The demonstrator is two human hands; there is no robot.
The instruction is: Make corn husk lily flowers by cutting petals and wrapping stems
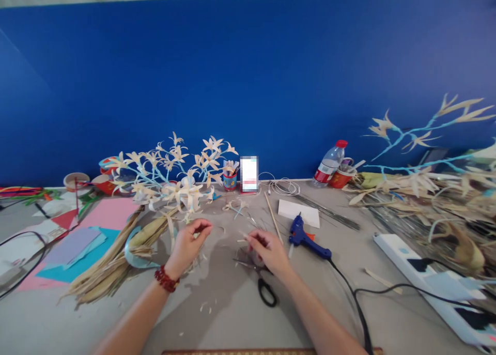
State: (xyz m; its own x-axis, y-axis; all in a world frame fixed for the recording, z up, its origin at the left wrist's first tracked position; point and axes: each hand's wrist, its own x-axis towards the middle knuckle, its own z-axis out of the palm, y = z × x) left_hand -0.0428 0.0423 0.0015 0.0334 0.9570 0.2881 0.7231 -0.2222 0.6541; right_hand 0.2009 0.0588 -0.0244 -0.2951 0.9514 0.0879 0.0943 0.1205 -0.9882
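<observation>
Right hand pinches a pale strip at the centre of the frame, left hand just beside it.
The right grip (267,247) is narrow, closed on the strip (242,240), which pokes out past the fingertips; scissors (262,283) lie partly under this hand, black handle toward the bottom of the frame. The left grip (196,236), left of centre, is narrow too, fingers curled; I cannot tell whether its tips meet or hold anything. Pale flowers (184,192) on blue stems stand above it, and husks (103,272) lie to the lower left on the grey surface (228,319). Right of centre, a blue glue gun (300,234) touches a white block (289,209); a red-capped bottle (329,161) stands at upper right, and a power strip (401,257) runs into the lower right corner.
</observation>
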